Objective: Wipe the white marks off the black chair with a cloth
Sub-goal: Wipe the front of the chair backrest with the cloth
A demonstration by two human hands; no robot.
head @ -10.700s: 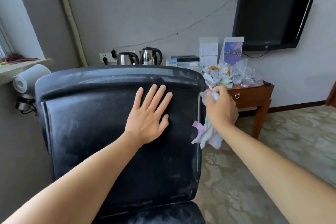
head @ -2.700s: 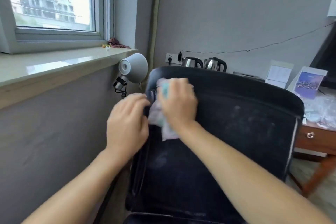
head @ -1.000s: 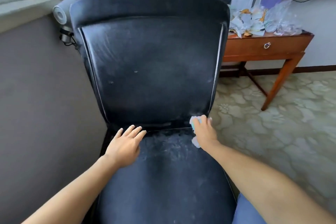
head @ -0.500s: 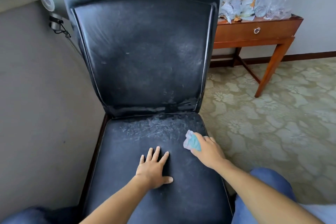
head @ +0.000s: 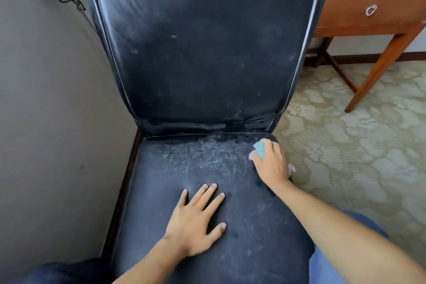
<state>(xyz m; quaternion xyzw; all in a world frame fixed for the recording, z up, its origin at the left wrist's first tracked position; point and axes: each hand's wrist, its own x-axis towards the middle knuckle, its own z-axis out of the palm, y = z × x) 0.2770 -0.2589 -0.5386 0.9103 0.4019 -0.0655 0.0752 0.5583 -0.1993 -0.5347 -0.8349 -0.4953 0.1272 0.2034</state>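
Our right hand [head: 272, 163] keeps a curled grip on the crumpled pale blue and pink cloth [head: 260, 150], pressed to the back right corner of the black leather chair [head: 207, 64] seat. White scuff marks [head: 202, 153] streak just left of it. Our left hand [head: 196, 221] lies flat, fingers spread, mid-seat.

My right hand [head: 272, 163] grips a bunched pastel cloth [head: 259, 151] on the black leather chair [head: 207, 64] seat; scuffed white marks [head: 202, 154] lie just left of it, my left hand [head: 196, 221] flat nearer me.
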